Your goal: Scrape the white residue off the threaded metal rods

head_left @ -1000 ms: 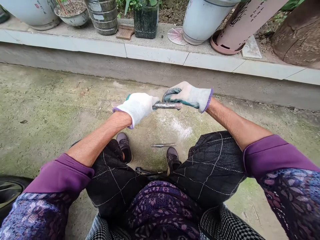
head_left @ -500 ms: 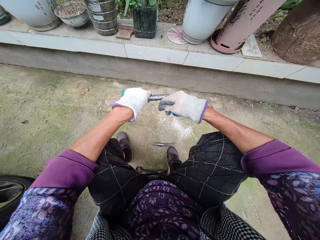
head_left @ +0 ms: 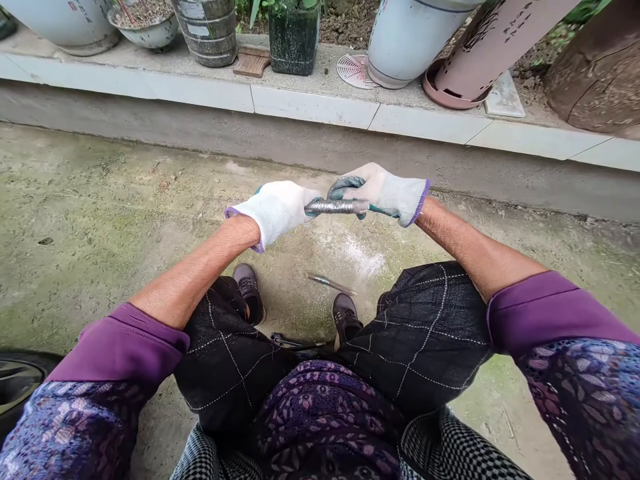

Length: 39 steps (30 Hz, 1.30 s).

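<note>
In the head view, my left hand [head_left: 285,207], in a white knit glove with a dark green palm, closes around the left end of a stick wound with silvery wire [head_left: 336,207]. The stick lies nearly level, its wound part showing between my hands. My right hand [head_left: 373,190], gloved alike, has its fingers curled at the stick's right end, some of them hidden behind it. A second, thinner wire-wound stick [head_left: 330,283] lies slanted on the ground between my shoes, silvery in the middle.
A low tiled ledge [head_left: 315,107] runs across the front, bearing several plant pots, among them a white pot [head_left: 415,43] and a pink cylinder [head_left: 493,50]. A dark tool [head_left: 280,340] lies by my feet. At the left edge is a wheel [head_left: 23,387].
My right hand has moved up and right, baring more of the wound part. The held stick has shifted right. The stick on the ground has turned from nearly level to slanted.
</note>
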Tool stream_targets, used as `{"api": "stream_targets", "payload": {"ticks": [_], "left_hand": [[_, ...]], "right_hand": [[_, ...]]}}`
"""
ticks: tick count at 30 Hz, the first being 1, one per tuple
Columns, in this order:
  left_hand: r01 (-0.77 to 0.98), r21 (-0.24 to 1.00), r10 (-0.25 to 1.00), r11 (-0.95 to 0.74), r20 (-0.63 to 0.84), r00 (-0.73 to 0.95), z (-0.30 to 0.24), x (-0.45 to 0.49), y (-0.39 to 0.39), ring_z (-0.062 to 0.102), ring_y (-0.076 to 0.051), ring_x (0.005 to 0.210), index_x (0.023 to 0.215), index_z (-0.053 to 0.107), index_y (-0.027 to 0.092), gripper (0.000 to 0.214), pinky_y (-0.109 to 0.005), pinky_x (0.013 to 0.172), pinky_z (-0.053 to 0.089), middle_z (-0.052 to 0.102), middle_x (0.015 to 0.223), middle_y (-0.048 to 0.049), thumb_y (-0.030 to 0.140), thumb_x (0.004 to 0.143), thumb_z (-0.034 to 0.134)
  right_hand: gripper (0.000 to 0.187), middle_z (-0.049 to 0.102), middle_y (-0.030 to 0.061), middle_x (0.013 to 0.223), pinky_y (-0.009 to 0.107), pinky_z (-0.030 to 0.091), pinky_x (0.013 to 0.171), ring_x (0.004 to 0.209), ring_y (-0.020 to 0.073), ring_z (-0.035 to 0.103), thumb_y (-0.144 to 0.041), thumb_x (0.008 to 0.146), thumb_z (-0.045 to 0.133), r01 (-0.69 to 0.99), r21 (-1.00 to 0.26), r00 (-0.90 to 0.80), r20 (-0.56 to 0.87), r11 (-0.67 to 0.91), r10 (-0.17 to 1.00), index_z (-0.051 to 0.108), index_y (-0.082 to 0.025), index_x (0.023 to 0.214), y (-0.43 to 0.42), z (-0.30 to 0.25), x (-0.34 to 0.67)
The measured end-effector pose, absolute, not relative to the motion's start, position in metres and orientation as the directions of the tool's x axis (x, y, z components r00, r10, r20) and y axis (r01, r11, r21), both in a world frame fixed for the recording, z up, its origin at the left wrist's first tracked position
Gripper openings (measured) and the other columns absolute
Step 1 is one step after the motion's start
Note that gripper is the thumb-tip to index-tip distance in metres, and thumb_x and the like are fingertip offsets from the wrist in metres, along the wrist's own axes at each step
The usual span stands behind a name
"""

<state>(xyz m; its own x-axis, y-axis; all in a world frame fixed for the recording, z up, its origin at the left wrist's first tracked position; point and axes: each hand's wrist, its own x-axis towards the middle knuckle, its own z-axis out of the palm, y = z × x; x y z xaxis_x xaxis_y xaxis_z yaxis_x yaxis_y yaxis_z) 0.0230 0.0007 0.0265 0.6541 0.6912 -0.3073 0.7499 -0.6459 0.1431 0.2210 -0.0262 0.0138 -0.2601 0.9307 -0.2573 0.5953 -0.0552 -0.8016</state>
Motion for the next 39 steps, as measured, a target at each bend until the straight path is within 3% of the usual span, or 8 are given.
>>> {"api": "stream_targets", "payload": {"ticks": [5,11,16,25,29,31,35,39], "left_hand": [[0.772,0.248,0.753,-0.585,-0.187,0.631,0.027,0.014,0.011,0.064,-0.019,0.081,0.113,0.072,0.025,0.037,-0.030,0.072,0.045,0.072,0.087,-0.0053,0.040,0.089,0.048],[0.832,0.013,0.810,-0.555,-0.219,0.544,0.004,0.014,0.034,0.066,-0.027,0.085,0.113,0.072,0.023,0.035,-0.037,0.073,0.047,0.072,0.086,-0.0115,0.034,0.089,0.049],[0.778,-0.105,0.766,-0.619,-0.299,0.569,-0.009,0.022,0.026,0.068,-0.030,0.093,0.111,0.073,0.022,0.031,-0.040,0.079,0.048,0.072,0.085,-0.0130,0.026,0.090,0.050],[0.684,-0.164,0.677,-0.711,-0.424,0.601,-0.002,0.031,0.014,0.069,-0.032,0.094,0.113,0.073,0.018,0.033,-0.041,0.079,0.050,0.073,0.088,-0.0164,0.018,0.089,0.050],[0.682,-0.183,0.690,-0.708,-0.383,0.614,0.004,0.033,0.005,0.069,-0.033,0.097,0.114,0.070,0.015,0.034,-0.040,0.078,0.049,0.073,0.092,-0.0178,0.012,0.090,0.046],[0.675,-0.176,0.688,-0.717,-0.338,0.642,0.004,0.034,0.001,0.069,-0.032,0.098,0.116,0.068,0.016,0.036,-0.040,0.078,0.049,0.073,0.093,-0.0170,0.012,0.091,0.043],[0.720,-0.119,0.721,-0.684,-0.260,0.642,0.006,0.036,-0.001,0.069,-0.026,0.092,0.117,0.066,0.020,0.033,-0.035,0.077,0.048,0.072,0.096,-0.0126,0.020,0.093,0.044],[0.758,0.133,0.726,-0.638,-0.226,0.650,0.021,0.027,0.003,0.065,-0.020,0.082,0.118,0.066,0.023,0.039,-0.031,0.073,0.048,0.071,0.095,-0.0066,0.041,0.085,0.058]], "right_hand": [[0.013,0.061,0.0000,0.056,0.022,0.041,0.039,0.045,0.0085,0.051,-0.027,0.078,0.070,0.478,-0.867,-0.233,-0.282,-0.142,0.931,0.071,-0.015,0.077,-0.030,0.004,0.210],[0.013,0.064,-0.0003,0.060,0.023,0.038,0.043,0.045,0.0082,0.050,-0.016,0.078,0.063,0.686,-0.724,-0.237,-0.306,-0.065,0.922,0.074,-0.017,0.084,-0.045,0.004,0.194],[0.015,0.061,-0.0004,0.058,0.027,0.034,0.049,0.048,0.0098,0.048,-0.015,0.080,0.059,0.827,-0.560,-0.211,-0.245,0.039,0.946,0.074,-0.017,0.080,-0.047,0.015,0.195],[0.025,0.070,0.0027,0.077,0.030,0.038,0.061,0.068,0.0159,0.056,-0.028,0.086,0.052,0.912,-0.334,-0.314,-0.197,0.237,0.929,0.075,-0.020,0.090,-0.048,0.017,0.200],[0.034,0.072,0.0039,0.088,0.029,0.040,0.064,0.073,0.0165,0.059,-0.031,0.082,0.059,0.900,-0.389,-0.266,-0.125,0.199,0.956,0.073,-0.019,0.111,-0.039,0.011,0.202],[0.042,0.073,0.0029,0.088,0.028,0.040,0.062,0.072,0.0159,0.060,-0.032,0.079,0.063,0.888,-0.429,-0.247,-0.139,0.166,0.959,0.071,-0.020,0.118,-0.035,0.009,0.206],[0.030,0.071,0.0007,0.078,0.028,0.037,0.059,0.065,0.0144,0.057,-0.031,0.080,0.062,0.884,-0.431,-0.295,-0.216,0.180,0.931,0.076,-0.021,0.105,-0.034,0.009,0.212],[0.027,0.071,0.0032,0.078,0.029,0.035,0.058,0.067,0.0167,0.058,-0.033,0.081,0.063,0.932,-0.328,-0.216,-0.168,0.152,0.962,0.074,-0.022,0.104,-0.037,0.014,0.216]]}}
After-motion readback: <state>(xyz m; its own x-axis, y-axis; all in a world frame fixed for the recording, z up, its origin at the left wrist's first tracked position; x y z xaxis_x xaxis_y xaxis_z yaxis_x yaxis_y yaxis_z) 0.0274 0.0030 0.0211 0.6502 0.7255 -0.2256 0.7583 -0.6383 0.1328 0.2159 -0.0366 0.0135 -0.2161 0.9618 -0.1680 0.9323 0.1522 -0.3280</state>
